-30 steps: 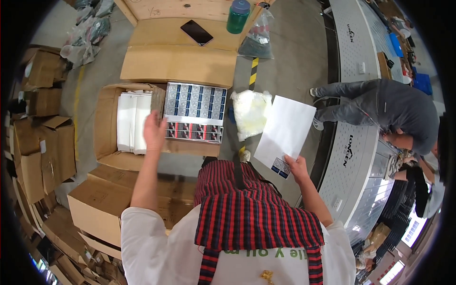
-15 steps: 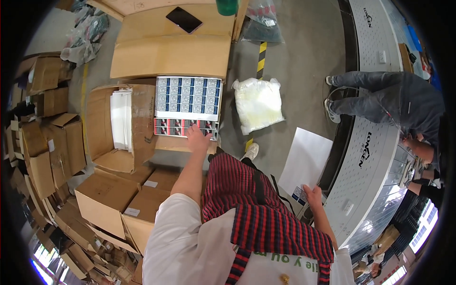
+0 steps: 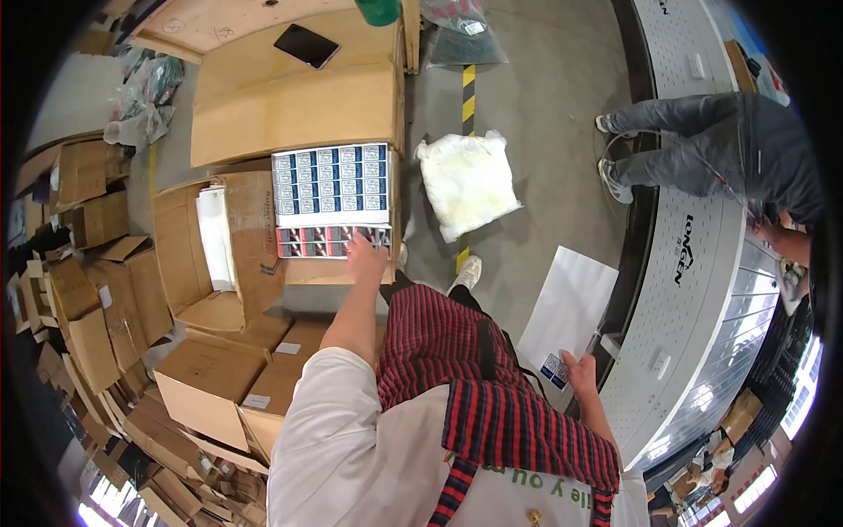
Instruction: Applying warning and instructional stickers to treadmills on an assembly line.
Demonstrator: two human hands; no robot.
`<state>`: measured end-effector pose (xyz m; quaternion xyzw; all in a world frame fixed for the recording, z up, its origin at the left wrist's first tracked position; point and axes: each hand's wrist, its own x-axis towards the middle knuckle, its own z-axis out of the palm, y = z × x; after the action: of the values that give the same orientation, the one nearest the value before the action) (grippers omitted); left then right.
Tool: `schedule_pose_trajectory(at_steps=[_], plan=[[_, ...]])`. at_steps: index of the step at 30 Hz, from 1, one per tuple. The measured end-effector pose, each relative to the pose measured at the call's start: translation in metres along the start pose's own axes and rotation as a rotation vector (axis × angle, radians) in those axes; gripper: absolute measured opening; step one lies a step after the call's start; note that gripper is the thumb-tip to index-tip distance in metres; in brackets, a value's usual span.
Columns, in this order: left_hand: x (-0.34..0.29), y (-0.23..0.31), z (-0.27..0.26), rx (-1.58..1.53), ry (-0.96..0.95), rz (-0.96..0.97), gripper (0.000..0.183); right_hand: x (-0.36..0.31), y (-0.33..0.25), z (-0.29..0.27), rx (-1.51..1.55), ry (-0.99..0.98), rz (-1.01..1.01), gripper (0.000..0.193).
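Observation:
My left hand (image 3: 367,260) reaches forward, fingers apart, over a strip of red, black and grey labels (image 3: 313,242). The fingertips touch or hover just over its right part; I cannot tell which. Directly beyond the strip lies a sheet of blue-and-white square labels (image 3: 331,181), set in several rows. Out to the right, my right hand (image 3: 580,374) pinches the near end of a white backing sheet (image 3: 572,303). A few blue labels (image 3: 555,369) remain at that end, beside my thumb; the rest is bare white.
A large closed carton (image 3: 294,114) bears a black phone (image 3: 306,46). Left stands an open carton (image 3: 255,237) with white sheets inside. A white plastic-wrapped pack (image 3: 468,184) lies on the floor. Cartons (image 3: 206,378) crowd the near left. Another person (image 3: 694,140) works at a long white machine (image 3: 694,263).
My view has shifted slightly. My left hand stays at the red-and-black label strip. The white backing sheet in my right hand has tilted a little, showing more of its blue labels.

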<state>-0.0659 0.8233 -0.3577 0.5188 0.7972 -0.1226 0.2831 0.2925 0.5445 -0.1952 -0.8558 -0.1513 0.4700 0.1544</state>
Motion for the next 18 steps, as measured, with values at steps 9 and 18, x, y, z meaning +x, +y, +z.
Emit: schedule_pose_trajectory(at_steps=[9, 18], plan=[[0.029, -0.055, -0.014, -0.209, -0.05, 0.389, 0.027, -0.014, -0.061, 0.049, -0.041, -0.062, -0.154, 0.026], [0.032, -0.07, -0.058, -0.161, -0.012, 0.138, 0.022, -0.03, -0.087, 0.082, -0.072, -0.055, -0.195, 0.024]])
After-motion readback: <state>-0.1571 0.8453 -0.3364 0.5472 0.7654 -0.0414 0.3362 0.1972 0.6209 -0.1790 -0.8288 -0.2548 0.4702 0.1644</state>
